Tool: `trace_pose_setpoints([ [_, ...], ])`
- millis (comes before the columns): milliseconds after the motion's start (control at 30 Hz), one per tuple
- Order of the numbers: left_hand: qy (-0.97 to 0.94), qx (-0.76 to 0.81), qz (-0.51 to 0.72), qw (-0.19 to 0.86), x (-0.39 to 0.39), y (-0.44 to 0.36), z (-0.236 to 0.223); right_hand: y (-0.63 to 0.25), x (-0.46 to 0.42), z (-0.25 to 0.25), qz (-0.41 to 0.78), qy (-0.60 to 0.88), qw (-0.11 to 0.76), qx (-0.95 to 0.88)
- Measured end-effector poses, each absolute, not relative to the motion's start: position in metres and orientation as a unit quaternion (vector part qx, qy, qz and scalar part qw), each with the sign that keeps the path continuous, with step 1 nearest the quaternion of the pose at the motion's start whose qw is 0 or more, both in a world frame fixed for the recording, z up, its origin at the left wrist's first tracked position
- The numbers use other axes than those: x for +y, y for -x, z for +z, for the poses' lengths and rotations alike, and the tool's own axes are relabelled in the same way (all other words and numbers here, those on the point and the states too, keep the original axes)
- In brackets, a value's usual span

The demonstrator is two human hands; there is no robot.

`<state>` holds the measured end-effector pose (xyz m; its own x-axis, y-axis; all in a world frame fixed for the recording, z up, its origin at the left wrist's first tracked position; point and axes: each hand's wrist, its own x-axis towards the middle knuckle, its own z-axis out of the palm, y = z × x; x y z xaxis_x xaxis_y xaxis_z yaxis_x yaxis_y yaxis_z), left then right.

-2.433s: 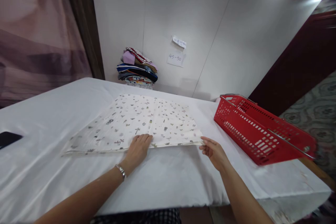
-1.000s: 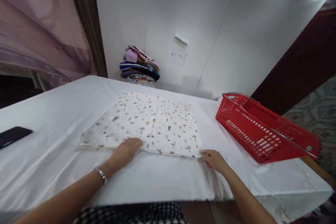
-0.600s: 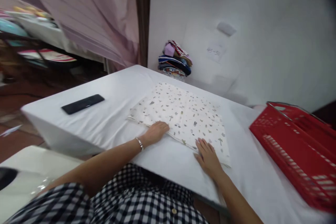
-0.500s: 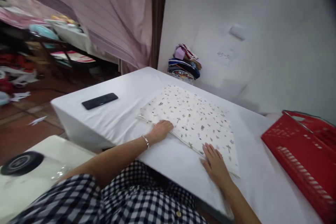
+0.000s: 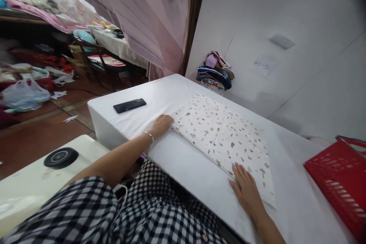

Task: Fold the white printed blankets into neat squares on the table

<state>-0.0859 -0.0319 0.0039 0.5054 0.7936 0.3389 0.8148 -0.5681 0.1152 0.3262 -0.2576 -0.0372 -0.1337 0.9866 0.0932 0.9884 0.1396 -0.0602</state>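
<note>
A white folded cloth [image 5: 217, 129] with a small plant-and-animal print lies flat on the white-covered table [image 5: 188, 175]. My left hand [image 5: 162, 125] is at its left near corner, fingers bent together over the edge; the thumb is hidden. My right hand [image 5: 247, 188] rests palm down on the near edge toward the right, fingers stretched and slightly apart, thumb off the cloth.
A black phone [image 5: 130, 105] lies at the table's left. Folded clothes [image 5: 215, 71] are stacked by the wall. A red basket [image 5: 339, 183] stands at the right. Left of me, a white surface [image 5: 94, 152] bears a round black object [image 5: 61, 158].
The view has turned left. My left hand has slid from the middle of the cloth's near edge to its left corner. My right hand has let go of the right corner and now lies flat.
</note>
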Motion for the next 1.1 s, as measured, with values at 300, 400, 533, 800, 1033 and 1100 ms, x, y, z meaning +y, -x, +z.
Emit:
trace_pose_setpoints([
  [300,0.88,-0.434,-0.19,-0.012,-0.026,0.111,-0.001,-0.323,-0.257,-0.032,0.032,0.672,0.064,-0.737],
  [400,0.874,-0.45,-0.176,-0.053,-0.028,0.114,0.002,-0.321,-0.254,-0.03,0.036,0.676,0.098,-0.729],
  [533,0.873,-0.444,-0.186,-0.072,-0.045,0.098,0.01,-0.309,-0.24,-0.029,0.015,0.645,0.195,-0.739],
  [800,0.925,-0.27,-0.246,-0.102,-0.081,0.023,0.01,-0.262,-0.198,-0.013,0.02,0.591,0.288,-0.753],
  [1033,0.916,-0.282,-0.256,-0.128,-0.07,0.009,-0.008,-0.258,-0.193,-0.021,0.032,0.605,0.309,-0.733],
  [1100,0.915,-0.281,-0.258,-0.129,-0.069,0.01,-0.01,-0.259,-0.193,-0.024,0.029,0.601,0.319,-0.732],
])
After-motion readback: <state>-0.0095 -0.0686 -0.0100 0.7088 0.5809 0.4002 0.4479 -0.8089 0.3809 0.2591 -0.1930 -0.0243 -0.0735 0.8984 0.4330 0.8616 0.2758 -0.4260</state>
